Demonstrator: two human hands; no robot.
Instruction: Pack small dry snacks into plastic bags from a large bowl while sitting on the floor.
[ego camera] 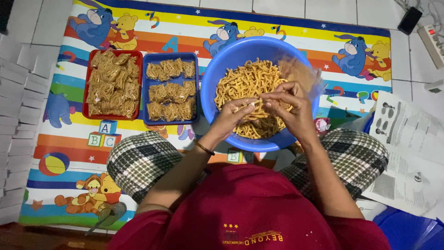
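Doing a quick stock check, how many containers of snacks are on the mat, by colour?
Blue round basin: 1
Blue rectangular tray: 1
Red rectangular tray: 1
Total: 3

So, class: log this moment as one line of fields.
left hand: pinching snack sticks | right hand: holding clear bag | over: blue basin | beside: packed trays
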